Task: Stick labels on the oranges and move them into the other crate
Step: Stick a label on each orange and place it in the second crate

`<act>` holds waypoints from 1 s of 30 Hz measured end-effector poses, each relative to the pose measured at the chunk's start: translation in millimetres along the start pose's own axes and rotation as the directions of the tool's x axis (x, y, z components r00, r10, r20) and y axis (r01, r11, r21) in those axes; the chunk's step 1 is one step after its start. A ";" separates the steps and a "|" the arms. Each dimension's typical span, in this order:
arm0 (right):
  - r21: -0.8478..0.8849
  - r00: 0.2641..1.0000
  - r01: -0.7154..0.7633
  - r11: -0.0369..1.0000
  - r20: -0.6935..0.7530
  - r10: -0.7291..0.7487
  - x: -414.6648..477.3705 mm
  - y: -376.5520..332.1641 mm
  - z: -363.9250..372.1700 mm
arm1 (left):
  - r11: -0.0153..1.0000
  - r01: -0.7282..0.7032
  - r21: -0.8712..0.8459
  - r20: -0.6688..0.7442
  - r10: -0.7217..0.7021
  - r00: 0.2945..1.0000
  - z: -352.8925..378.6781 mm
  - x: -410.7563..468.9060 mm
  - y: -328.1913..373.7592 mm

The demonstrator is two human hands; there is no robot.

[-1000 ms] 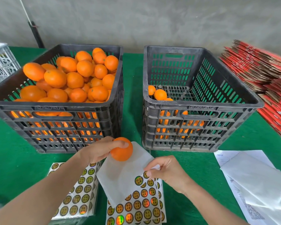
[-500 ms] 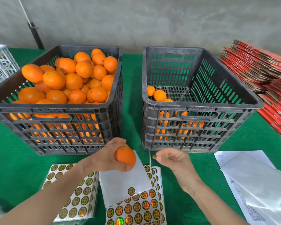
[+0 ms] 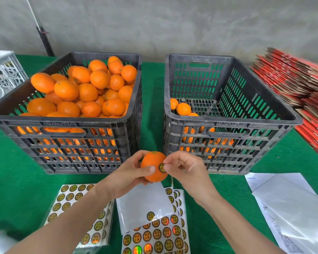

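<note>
My left hand (image 3: 130, 176) grips an orange (image 3: 151, 165) in front of the gap between two black crates. My right hand (image 3: 185, 168) pinches a round gold-and-black label (image 3: 162, 168) against the orange's right side. The left crate (image 3: 66, 123) is heaped with oranges (image 3: 88, 92). The right crate (image 3: 228, 123) holds several oranges (image 3: 183, 108) at its near left. Two label sheets lie on the green table below my hands: one at the left (image 3: 70, 198), one in the middle (image 3: 154, 235) with its upper part peeled bare.
White papers and clear film (image 3: 292, 208) lie at the right front. Flat red cartons (image 3: 301, 85) are stacked at the far right. A white lattice crate (image 3: 4, 74) stands at the far left. A grey wall runs behind the table.
My right hand lifted a label off the middle sheet and brought it up to the orange. My left hand raised the orange slightly toward the crates.
</note>
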State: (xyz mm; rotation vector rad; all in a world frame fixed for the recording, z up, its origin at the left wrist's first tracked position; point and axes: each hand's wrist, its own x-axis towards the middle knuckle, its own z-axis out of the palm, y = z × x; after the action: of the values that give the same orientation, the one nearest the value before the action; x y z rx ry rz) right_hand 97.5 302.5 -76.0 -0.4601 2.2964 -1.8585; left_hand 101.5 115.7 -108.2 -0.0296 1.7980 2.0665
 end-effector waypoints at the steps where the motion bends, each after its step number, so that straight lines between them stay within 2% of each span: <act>1: -0.031 1.000 0.010 0.999 -0.007 -0.010 0.4 -0.7 0.5 | 1.000 -0.003 0.008 -0.002 0.003 1.000 1.6 -0.6 0.8; 5: -0.178 0.996 0.071 0.981 -0.045 -0.080 -1.0 -1.3 2.1 | 0.999 -0.009 0.040 0.002 0.009 1.000 5.5 -3.0 4.3; 9: -0.256 0.978 0.164 0.953 -0.083 -0.191 -7.2 -2.3 4.1 | 0.998 -0.018 0.062 0.020 0.017 1.000 5.9 -4.8 8.4; 11: -0.267 0.986 0.128 0.955 -0.066 -0.151 -7.7 -3.9 2.6 | 0.996 -0.022 0.084 0.034 0.019 0.999 4.6 -7.0 10.6; 14: -0.298 0.997 -0.007 0.955 -0.079 -0.017 -4.1 -7.0 -3.4 | 0.995 -0.019 0.095 0.047 0.015 0.999 2.1 -11.7 12.6; 16: -0.310 0.999 -0.032 0.950 -0.051 0.017 -4.4 -10.2 -8.0 | 0.994 -0.030 0.106 0.051 0.024 0.998 1.5 -15.2 16.5; 19: -0.232 0.987 0.073 0.970 0.155 -0.038 -10.9 -19.2 -8.2 | 0.983 -0.076 0.167 0.043 0.070 0.997 6.1 -18.3 29.3; 20: -0.259 0.974 0.134 0.957 0.211 -0.079 -12.3 -23.4 -6.7 | 0.978 -0.095 0.186 0.031 0.090 0.995 9.0 -18.6 34.4; 21: -0.308 0.963 0.202 0.930 0.235 -0.132 -12.2 -28.5 -5.3 | 0.972 -0.115 0.204 0.021 0.113 0.993 12.1 -19.3 41.6; 23: -0.365 0.946 0.320 0.874 0.182 -0.270 -6.9 -42.4 -4.8 | 0.943 -0.201 0.264 0.017 0.204 0.979 19.2 -22.3 64.2; 25: -0.338 0.917 0.390 0.856 0.057 -0.395 8.7 -62.1 -13.7 | 0.818 -0.380 0.432 0.032 0.407 0.913 18.2 -23.4 92.6; 27: -0.350 0.874 0.430 0.832 -0.070 -0.482 38.7 -81.4 -33.8 | 0.598 -0.476 0.644 -0.030 0.642 0.766 2.6 -11.8 118.1; 28: -0.391 0.862 0.415 0.822 -0.121 -0.492 59.6 -89.4 -46.7 | 0.493 -0.429 0.757 -0.090 0.729 0.678 -10.5 -1.6 128.4; 29: -0.449 0.870 0.362 0.817 -0.152 -0.469 83.7 -94.8 -60.1 | 0.412 -0.321 0.853 -0.136 0.768 0.626 -25.0 9.9 135.8; 30: -0.526 0.901 0.273 0.806 -0.154 -0.406 110.5 -97.5 -74.6 | 0.357 -0.160 0.920 -0.181 0.751 0.635 -40.3 22.5 140.2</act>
State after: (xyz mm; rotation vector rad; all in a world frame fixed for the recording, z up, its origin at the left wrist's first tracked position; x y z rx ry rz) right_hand -15.6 317.2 43.5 -0.7868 3.0637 -1.5030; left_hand 27.7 70.6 11.4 0.2034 3.4646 1.1812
